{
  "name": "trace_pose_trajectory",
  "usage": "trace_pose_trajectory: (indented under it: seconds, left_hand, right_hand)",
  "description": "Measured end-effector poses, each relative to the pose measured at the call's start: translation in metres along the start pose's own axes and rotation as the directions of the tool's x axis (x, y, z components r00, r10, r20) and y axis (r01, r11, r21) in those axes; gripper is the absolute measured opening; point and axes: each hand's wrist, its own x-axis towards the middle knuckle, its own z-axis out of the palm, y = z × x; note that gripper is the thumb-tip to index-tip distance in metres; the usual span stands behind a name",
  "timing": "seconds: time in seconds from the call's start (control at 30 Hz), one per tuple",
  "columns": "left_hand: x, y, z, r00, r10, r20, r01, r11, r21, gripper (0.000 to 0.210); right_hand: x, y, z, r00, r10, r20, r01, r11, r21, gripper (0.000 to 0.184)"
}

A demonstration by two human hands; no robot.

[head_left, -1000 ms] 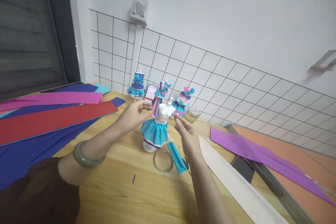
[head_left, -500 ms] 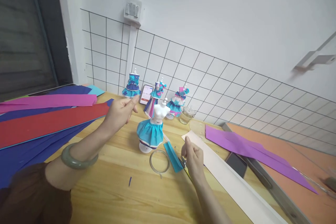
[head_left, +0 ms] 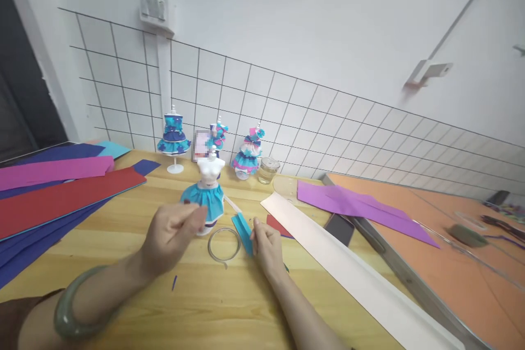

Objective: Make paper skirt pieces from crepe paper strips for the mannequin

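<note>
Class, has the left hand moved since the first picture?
Yes: against the nearest mannequin, the left hand moved down the picture, from chest level to skirt level.

The white mannequin (head_left: 210, 171) is standing upright on the table (head_left: 205, 306), showing a headless, armless torso and a knobbed neck. A turquoise skirt (head_left: 213, 202) is circling its waist, falling in pleats and flaring outward, with white and dark purple showing at the hem; its lower left part is being hidden from view. A turquoise strip (head_left: 241, 226) is lying near the mannequin, showing a lengthwise crease, its nearer end being partly covered.
</note>
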Motion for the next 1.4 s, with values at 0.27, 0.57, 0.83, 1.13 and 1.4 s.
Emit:
trace_pose_trajectory:
  seconds: [0.27,0.57,0.83,1.13,1.4]
  left_hand:
    - [-0.048,-0.033,0.051,0.523,-0.77,0.365,0.813,0.321,-0.487,0.03]
    - [-0.04,-0.079,0.021,0.397,-0.862,0.316,0.575,-0.034,-0.817,0.017]
    - [-0.032,-0.076,0.008,0.444,-0.829,0.34,0.469,-0.109,-0.877,0.016]
    - [-0.032,-0.087,0.009,0.485,-0.818,0.309,0.438,-0.079,-0.896,0.017]
    - [-0.033,-0.09,0.009,0.524,-0.803,0.284,0.423,-0.044,-0.905,0.019]
  right_hand:
    - [0.005,0.007,0.001,0.99,0.102,0.096,-0.124,0.953,0.275,0.04]
    - [0.006,-0.001,0.014,0.893,0.26,0.368,-0.428,0.745,0.512,0.036]
    - [0.035,0.0,0.051,0.771,0.373,0.517,-0.628,0.584,0.515,0.018]
    - [0.046,0.008,0.074,0.714,0.439,0.545,-0.699,0.487,0.523,0.015]
    - [0.049,0.01,0.075,0.787,0.381,0.485,-0.617,0.473,0.63,0.011]
